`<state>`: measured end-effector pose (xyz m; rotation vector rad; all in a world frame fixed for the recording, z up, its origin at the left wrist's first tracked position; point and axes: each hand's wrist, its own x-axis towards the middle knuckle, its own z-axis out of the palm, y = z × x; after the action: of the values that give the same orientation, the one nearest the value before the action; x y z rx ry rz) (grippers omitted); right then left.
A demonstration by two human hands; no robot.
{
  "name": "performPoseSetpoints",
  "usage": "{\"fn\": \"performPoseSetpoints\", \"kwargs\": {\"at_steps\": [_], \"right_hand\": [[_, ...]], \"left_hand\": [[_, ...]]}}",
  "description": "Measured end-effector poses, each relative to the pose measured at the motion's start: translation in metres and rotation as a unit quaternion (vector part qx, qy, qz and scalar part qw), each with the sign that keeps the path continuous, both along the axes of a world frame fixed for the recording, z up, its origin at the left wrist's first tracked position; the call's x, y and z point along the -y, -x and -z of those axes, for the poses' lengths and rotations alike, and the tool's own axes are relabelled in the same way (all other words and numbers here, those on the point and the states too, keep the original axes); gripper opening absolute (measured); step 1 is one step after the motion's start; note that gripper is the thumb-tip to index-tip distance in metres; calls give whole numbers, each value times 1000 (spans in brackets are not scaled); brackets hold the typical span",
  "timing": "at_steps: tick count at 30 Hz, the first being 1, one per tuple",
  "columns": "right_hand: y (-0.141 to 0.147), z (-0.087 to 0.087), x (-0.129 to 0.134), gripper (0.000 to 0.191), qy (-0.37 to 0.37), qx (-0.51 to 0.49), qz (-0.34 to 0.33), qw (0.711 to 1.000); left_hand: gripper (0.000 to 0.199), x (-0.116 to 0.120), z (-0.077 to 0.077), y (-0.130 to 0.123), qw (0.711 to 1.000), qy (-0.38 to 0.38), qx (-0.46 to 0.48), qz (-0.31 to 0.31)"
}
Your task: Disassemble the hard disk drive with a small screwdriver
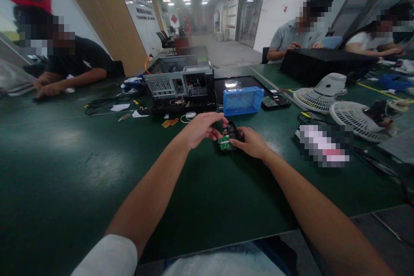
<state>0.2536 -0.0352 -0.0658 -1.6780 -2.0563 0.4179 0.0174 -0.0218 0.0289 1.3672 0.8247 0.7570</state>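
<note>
A small black plastic casing (pixel 231 129) lies on the green table in front of me, with a green circuit board (pixel 224 142) at its near side. My right hand (pixel 252 143) grips the casing's right side, its thumb reaching over toward the board. From the left, my left hand (pixel 203 130) reaches over the casing, fingers apart. Its lower fingertips are close to the board's left edge; whether they touch it I cannot tell. Part of the casing is hidden by my hands.
Behind the casing stand a blue plastic bin (pixel 243 101) and an opened computer case (pixel 179 84). White fan parts (pixel 352 116) and cables (pixel 381 161) lie on the right. Paper scraps (pixel 140 113) lie at left. Several people sit around the table (pixel 80 159).
</note>
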Motion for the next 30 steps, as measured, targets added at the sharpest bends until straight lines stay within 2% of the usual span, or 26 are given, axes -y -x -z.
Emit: {"fn": "performPoseSetpoints", "kwargs": {"at_steps": [6, 11, 17, 23, 30], "right_hand": [[-2, 2, -1, 64, -1, -7, -2, 1000], [-2, 2, -1, 60, -2, -2, 1, 1000], [-2, 2, -2, 64, -4, -3, 4, 1000], [-2, 3, -2, 63, -3, -5, 1, 1000], [-1, 2, -1, 59, -5, -1, -1, 1000]], "left_hand": [[25, 2, -2, 0, 1000, -5, -21, 2], [23, 2, -4, -2, 999, 0, -29, -26], [19, 1, -3, -2, 999, 6, -23, -43], [23, 3, -5, 0, 1000, 11, -10, 1], [27, 0, -2, 1, 997, 56, 36, 29]]}}
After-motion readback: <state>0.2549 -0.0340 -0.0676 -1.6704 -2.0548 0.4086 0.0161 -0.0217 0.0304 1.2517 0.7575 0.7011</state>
